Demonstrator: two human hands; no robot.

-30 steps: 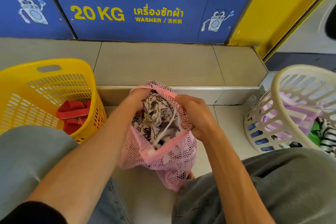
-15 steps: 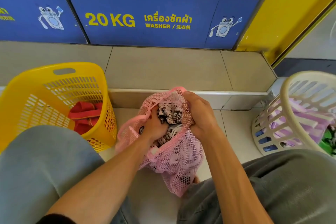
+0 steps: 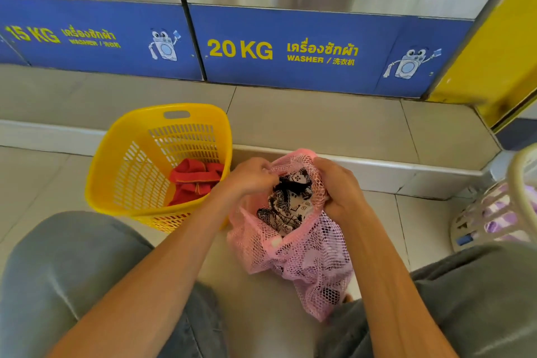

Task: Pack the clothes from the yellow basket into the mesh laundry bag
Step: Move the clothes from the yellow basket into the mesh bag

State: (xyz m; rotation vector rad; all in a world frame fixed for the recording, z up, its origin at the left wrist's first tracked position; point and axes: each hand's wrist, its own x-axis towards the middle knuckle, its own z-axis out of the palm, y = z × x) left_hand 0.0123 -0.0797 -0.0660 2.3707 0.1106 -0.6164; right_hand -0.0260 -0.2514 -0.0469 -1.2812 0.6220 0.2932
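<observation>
Low centre of frame: the pink mesh laundry bag is sagging on the floor between the knees. Right hand and left hand are each gripping the rim, fingers curled and pinching mesh, likely keeping the mouth open. A black-and-white patterned garment is lying between them, inside. Further left, the yellow basket is holding red clothes.

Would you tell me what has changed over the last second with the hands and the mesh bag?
The left hand came out of the pink mesh bag, where it was pushing the black-and-white garment down, and now grips the bag's rim. The right hand holds the opposite rim as before. The red garment remains in the yellow basket.
</observation>
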